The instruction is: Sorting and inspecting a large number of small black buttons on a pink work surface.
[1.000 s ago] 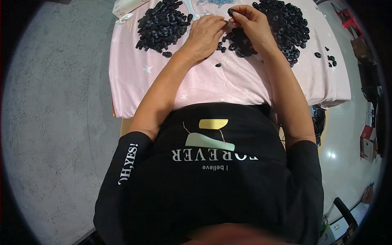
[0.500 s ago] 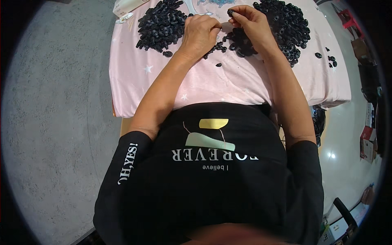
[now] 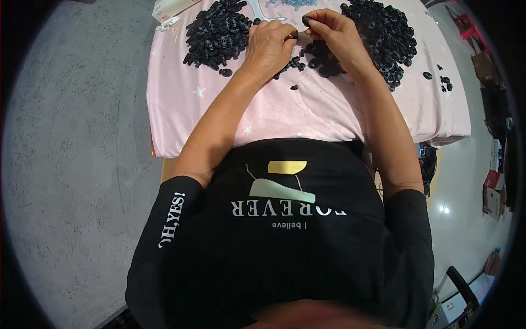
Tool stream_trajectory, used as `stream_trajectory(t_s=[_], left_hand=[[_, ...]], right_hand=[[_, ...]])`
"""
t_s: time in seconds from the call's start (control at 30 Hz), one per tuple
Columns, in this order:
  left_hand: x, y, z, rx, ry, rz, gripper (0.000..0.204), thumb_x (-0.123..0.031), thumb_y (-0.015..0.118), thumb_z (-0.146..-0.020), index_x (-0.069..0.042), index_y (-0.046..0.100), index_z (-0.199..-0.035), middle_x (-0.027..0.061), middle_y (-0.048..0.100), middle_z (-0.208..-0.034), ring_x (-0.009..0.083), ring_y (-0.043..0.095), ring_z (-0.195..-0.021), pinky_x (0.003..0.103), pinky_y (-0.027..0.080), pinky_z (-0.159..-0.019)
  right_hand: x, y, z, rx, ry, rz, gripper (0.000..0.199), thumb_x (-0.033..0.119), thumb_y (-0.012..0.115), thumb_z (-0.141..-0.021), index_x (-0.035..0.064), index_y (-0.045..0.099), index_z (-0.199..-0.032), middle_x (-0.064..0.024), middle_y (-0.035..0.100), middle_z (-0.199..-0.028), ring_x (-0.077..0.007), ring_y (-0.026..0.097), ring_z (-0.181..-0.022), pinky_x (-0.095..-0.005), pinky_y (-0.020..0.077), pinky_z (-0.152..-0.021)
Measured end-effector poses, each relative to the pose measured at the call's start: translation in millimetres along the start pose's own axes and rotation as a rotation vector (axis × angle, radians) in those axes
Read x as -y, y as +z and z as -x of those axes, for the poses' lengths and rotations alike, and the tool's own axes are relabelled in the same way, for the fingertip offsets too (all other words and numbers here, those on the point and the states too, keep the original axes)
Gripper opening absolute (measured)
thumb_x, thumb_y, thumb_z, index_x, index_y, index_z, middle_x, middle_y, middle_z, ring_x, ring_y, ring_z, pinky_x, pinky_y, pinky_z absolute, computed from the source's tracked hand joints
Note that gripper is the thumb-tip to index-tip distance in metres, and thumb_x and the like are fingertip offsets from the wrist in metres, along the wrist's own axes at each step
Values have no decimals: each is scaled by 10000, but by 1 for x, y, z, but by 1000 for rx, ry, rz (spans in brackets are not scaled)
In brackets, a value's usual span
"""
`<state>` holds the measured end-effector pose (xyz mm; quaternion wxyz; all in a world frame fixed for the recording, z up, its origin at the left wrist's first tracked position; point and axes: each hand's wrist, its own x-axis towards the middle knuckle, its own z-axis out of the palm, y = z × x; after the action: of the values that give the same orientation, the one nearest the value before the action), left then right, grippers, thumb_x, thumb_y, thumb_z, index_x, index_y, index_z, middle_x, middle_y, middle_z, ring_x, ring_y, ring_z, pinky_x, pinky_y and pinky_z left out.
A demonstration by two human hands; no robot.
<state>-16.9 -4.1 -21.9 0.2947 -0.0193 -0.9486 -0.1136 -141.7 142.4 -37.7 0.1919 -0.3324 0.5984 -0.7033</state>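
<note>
Both my hands are over the pink cloth [image 3: 320, 112] near the far side of the table. Between the fingertips of my right hand [image 3: 341, 34] is a small round black part [image 3: 306, 21]. My left hand [image 3: 268, 48] is closed, thumb against the fingers, with a small dark piece [image 3: 293, 36] at the thumb tip. The kind of these parts is too small to make out. Left of my left hand lies a heap of black ridged parts [image 3: 216, 34]. A larger heap of round black parts [image 3: 386, 38] is beside my right hand. Small black bits [image 3: 293, 64] lie between my hands.
A white box [image 3: 172, 10] stands at the far left corner, and clear bluish pieces [image 3: 290, 3] lie at the back. A few loose black parts [image 3: 446, 82] rest on the cloth at right. Beyond the table stands a red stool [image 3: 468, 28]; cartons [image 3: 494, 194] are on the floor.
My right hand has moved slightly left with its round black part, nearer my left hand. The dark piece at my left thumb shows more. The heaps look the same.
</note>
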Motion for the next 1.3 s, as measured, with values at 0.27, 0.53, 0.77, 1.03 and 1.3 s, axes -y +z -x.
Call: stream_trajectory(t_s=[0.27, 0.53, 0.77, 1.03, 1.3], left_hand=[[-2, 5, -2, -18, -30, -9, 104, -148, 676, -814, -92, 681, -901, 89, 647, -897, 284, 588, -940, 433, 392, -871], [-4, -3, -3, -49, -224, 323, 116, -105, 618, -850, -32, 672, -923, 129, 672, -886, 340, 634, -857, 425, 487, -785], [-6, -13, 1, 5, -499, 844, 145, -57, 580, -940, 2, 646, -1055, 16, 652, -861, 89, 607, -786, 218, 502, -719], [-8, -25, -2, -15, -484, 952, 170, -66, 586, -952, 14, 634, -1095, 50, 657, -952, 108, 640, -865, 225, 526, -813], [-9, -23, -3, -1, -450, 966, 169, -70, 600, -947, 14, 626, -1092, 55, 666, -918, 101, 647, -831, 211, 526, -766]], right_hand=[[7, 4, 3, -2, 15, 44, 194, 102, 595, -963, 5, 653, -1122, -31, 670, -955, -85, 631, -846, -213, 517, -803], [1, 0, 2, 12, 7, 17, 191, 95, 590, -964, 9, 657, -1120, -28, 672, -964, -83, 632, -851, -215, 517, -807], [5, 3, 5, 8, 25, 31, 184, 95, 576, -971, 9, 646, -1117, -32, 675, -964, -80, 640, -850, -212, 525, -794], [12, 5, 8, 49, 108, -15, 186, 93, 563, -976, 3, 631, -1123, -41, 683, -915, -83, 656, -801, -199, 529, -752], [10, 5, 6, 109, 121, -23, 193, 92, 554, -980, -8, 635, -1123, -43, 679, -930, -86, 659, -792, -199, 538, -742]])
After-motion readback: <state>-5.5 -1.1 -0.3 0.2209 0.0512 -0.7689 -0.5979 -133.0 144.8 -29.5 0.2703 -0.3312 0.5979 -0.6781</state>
